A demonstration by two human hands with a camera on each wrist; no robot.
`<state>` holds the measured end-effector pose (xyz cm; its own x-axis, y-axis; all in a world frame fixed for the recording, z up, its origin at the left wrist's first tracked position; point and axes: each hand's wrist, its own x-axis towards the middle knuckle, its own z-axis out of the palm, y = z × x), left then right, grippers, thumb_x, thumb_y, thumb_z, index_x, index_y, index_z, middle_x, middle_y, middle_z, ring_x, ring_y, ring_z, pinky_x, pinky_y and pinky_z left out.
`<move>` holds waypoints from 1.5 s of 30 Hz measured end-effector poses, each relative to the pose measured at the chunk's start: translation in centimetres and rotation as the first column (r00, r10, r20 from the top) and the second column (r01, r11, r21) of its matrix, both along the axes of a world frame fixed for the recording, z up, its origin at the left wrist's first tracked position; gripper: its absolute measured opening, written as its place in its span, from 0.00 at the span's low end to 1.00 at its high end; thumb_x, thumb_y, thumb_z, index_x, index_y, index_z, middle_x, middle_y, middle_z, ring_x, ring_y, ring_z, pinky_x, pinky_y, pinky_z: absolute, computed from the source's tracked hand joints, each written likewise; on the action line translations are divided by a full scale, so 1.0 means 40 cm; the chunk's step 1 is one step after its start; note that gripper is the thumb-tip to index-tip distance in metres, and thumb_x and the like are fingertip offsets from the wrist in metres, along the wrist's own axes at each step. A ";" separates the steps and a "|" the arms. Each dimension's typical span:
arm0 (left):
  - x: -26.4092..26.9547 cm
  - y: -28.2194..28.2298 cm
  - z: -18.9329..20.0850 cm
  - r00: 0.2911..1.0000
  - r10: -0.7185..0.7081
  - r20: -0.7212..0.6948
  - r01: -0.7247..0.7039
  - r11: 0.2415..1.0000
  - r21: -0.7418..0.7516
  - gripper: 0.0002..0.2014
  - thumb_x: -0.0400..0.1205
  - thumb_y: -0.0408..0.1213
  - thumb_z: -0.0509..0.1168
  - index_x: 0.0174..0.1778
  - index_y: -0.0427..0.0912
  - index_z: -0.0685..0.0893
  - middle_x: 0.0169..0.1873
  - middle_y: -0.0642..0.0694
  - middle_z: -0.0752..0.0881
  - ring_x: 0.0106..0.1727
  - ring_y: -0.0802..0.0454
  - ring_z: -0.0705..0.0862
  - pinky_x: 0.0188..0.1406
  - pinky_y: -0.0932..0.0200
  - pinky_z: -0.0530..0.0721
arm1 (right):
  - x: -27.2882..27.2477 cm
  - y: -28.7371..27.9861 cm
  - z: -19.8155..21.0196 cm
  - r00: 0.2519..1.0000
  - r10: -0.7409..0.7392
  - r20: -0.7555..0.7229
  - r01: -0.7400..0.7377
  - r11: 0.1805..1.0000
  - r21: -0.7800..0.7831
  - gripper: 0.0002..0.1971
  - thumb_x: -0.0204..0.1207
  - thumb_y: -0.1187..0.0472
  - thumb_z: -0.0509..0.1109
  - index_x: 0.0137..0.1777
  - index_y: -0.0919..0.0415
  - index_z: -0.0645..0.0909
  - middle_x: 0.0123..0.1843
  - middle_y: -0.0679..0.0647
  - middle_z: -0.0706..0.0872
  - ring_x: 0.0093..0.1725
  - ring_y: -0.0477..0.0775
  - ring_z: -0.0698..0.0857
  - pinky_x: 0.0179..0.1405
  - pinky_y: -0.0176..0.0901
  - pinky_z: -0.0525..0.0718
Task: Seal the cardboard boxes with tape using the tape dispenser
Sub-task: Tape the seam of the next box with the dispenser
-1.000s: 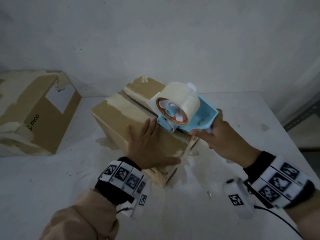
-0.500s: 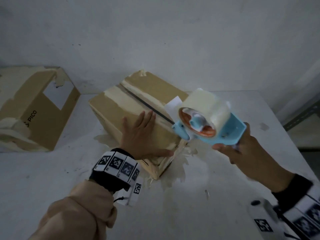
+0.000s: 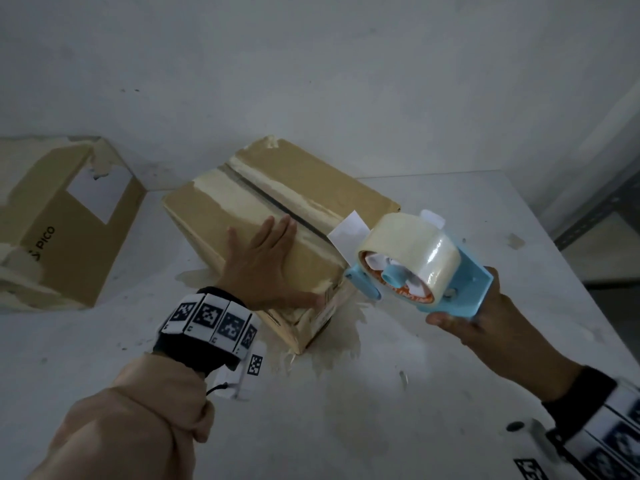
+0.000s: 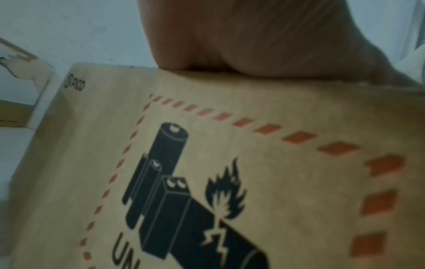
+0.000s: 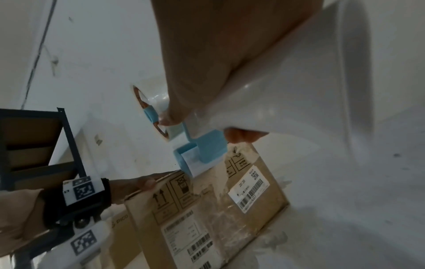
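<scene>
Cardboard box [image 3: 277, 216] flaps closed; contents seemingly hidden.

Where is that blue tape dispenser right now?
In the head view the tape dispenser is right of centre, gripped by the right hand just off the near right corner of the cardboard box.

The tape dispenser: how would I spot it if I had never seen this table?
Find the white table and the cardboard box under the flat left hand. Just right of that box, the right hand holds the tape dispenser. It alone is light blue, carrying a fat roll of clear tape.
</scene>
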<state>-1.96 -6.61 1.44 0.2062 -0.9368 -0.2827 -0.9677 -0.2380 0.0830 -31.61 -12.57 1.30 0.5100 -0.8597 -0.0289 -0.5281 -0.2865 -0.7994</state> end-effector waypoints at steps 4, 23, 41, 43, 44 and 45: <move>0.012 0.001 0.000 1.000 -0.005 -0.002 0.005 1.000 0.016 0.68 0.48 0.83 0.46 0.80 0.49 0.35 0.81 0.56 0.36 0.82 0.55 0.36 0.74 0.25 0.38 | 0.009 -0.003 0.000 1.000 0.015 -0.004 -0.015 1.000 -0.025 0.43 0.51 0.24 0.65 0.59 0.51 0.62 0.46 0.37 0.75 0.42 0.42 0.84 0.33 0.31 0.79; -0.079 -0.012 -0.006 0.992 -0.116 0.045 0.116 0.993 -0.005 0.36 0.78 0.64 0.53 0.80 0.63 0.45 0.81 0.52 0.35 0.82 0.45 0.35 0.73 0.24 0.41 | 0.021 0.053 -0.002 0.999 0.012 -0.051 -0.025 0.964 -0.264 0.35 0.57 0.43 0.71 0.62 0.58 0.67 0.47 0.49 0.72 0.32 0.55 0.84 0.26 0.35 0.78; -0.080 -0.014 -0.014 0.995 -0.097 0.030 0.097 0.995 -0.019 0.37 0.77 0.64 0.54 0.79 0.66 0.42 0.82 0.52 0.36 0.82 0.45 0.35 0.72 0.24 0.41 | 0.025 0.071 -0.053 0.996 -0.080 0.049 0.083 0.993 -0.082 0.33 0.56 0.42 0.71 0.57 0.55 0.60 0.43 0.36 0.72 0.36 0.40 0.79 0.30 0.29 0.74; -0.080 -0.013 -0.015 0.995 -0.090 0.031 0.091 0.996 -0.024 0.37 0.77 0.64 0.54 0.78 0.67 0.42 0.82 0.52 0.36 0.82 0.46 0.36 0.73 0.24 0.42 | 0.028 0.071 -0.057 0.992 -0.095 0.077 0.098 0.995 -0.030 0.33 0.55 0.44 0.71 0.57 0.55 0.60 0.43 0.37 0.73 0.39 0.39 0.80 0.29 0.29 0.76; -0.081 -0.012 -0.016 0.995 -0.090 0.035 0.090 0.996 -0.027 0.37 0.77 0.64 0.54 0.78 0.67 0.42 0.82 0.52 0.37 0.82 0.45 0.36 0.73 0.24 0.42 | 0.027 0.071 -0.063 0.991 -0.103 0.086 0.104 0.994 -0.014 0.33 0.55 0.44 0.71 0.57 0.55 0.61 0.43 0.38 0.74 0.38 0.40 0.80 0.28 0.29 0.77; -0.081 -0.013 -0.017 0.995 -0.090 0.042 0.091 0.995 -0.032 0.37 0.77 0.64 0.54 0.78 0.68 0.41 0.82 0.52 0.37 0.82 0.45 0.37 0.73 0.24 0.42 | 0.027 0.067 -0.068 0.990 -0.107 0.091 0.108 0.994 -0.007 0.33 0.56 0.44 0.71 0.56 0.56 0.61 0.43 0.39 0.76 0.37 0.41 0.81 0.27 0.28 0.78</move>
<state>-5.22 -7.14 0.77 0.1305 -0.9610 -0.2439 -0.9879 -0.1469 0.0503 -30.54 -9.87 -1.41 0.4149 -0.9096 0.0238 -0.4818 -0.2418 -0.8422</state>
